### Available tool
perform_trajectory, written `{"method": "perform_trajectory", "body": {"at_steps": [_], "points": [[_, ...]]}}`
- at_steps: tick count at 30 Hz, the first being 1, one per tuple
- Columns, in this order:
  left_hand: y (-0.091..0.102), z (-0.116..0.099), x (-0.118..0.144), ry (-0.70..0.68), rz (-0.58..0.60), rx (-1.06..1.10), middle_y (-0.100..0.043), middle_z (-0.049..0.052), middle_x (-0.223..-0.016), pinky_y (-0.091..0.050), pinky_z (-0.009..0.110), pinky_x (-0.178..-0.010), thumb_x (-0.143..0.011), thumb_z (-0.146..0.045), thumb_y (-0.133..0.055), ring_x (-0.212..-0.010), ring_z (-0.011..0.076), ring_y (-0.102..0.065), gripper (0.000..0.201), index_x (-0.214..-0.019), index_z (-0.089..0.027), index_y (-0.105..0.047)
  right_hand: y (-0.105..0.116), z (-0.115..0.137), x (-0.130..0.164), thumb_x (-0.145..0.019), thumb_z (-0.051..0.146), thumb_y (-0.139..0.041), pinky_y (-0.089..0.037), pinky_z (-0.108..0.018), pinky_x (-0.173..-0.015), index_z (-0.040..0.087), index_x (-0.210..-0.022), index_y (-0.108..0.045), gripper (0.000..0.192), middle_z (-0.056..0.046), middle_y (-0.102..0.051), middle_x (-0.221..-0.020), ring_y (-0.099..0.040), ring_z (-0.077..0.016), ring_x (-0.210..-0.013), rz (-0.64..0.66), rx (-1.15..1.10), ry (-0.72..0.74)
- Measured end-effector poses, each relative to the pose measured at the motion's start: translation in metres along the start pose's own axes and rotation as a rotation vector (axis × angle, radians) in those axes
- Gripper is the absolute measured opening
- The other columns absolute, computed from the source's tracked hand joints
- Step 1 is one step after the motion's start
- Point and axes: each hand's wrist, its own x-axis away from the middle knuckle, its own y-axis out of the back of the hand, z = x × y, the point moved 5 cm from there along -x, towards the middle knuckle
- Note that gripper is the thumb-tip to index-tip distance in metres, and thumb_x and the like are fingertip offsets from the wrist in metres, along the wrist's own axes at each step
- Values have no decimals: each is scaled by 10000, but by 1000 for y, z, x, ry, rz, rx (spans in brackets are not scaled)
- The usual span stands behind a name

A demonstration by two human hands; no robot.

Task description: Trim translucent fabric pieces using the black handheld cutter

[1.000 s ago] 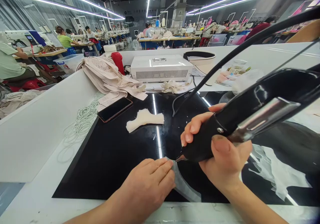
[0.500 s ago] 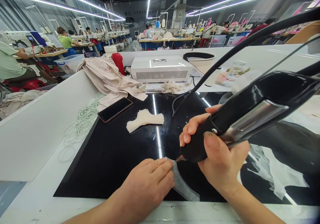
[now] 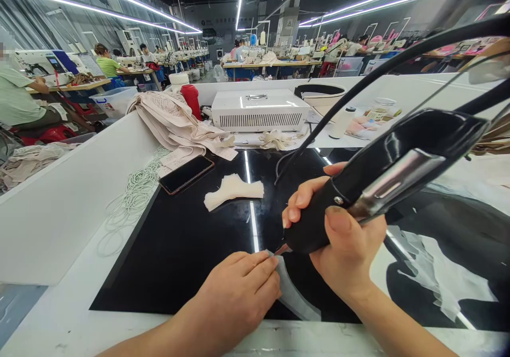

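Note:
My right hand is wrapped round a black corded hand tool with a silver lever along its side. Its narrow copper-coloured tip points down and left, at the upper end of a curved strip of sheer white fabric. My left hand presses that end against the glossy black mat, fingers together. The exact contact between tip and fabric is too small to make out. Beyond my hands lies a cream padded piece with a notched outline.
A phone and pale green cord lie left, near beige fabric pieces. At the back stand a white vented box and a red bottle. Sheer scraps lie right. The tool's thick cable arches overhead.
The tool and my right hand have shifted slightly left, bringing the tip closer to my left fingertips. My left hand stays on the sheer strip. The whole view has moved a little.

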Motion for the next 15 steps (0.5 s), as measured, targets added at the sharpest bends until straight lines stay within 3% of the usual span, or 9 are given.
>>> {"method": "perform_trajectory", "body": {"at_steps": [15], "points": [[-6, 1, 5, 3, 32, 6, -859, 40, -1249, -661, 316, -911, -1166, -131, -560, -1205, 190, -803, 191, -1131, -129, -748, -2, -5, -1, -911, 509, -923, -586, -310, -504, 309, -1167, -630, 438, 54, -699, -815, -647, -162, -568, -12, -34, -18]]}}
